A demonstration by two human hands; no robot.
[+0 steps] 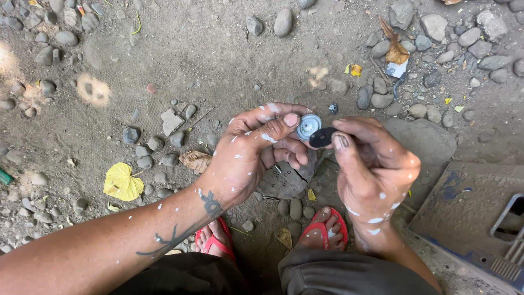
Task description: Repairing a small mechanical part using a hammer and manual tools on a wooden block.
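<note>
Two small parts meet between our hands: a pale grey-blue ribbed round disc (309,125) and, touching it at its four o'clock, a flat black oval piece (322,137). Our paint-flecked left hand (256,153) pinches the disc between thumb and curled fingers. Our right hand (374,169) pinches the black piece at thumb and fingertip. At six o'clock below them sit our feet in red rubber sandals (327,229). At nine o'clock, a yellow heart-shaped leaf (123,182) lies on the pebbly dirt ground (207,60). A worn blue-grey metal box (469,213) sits at four o'clock.
</note>
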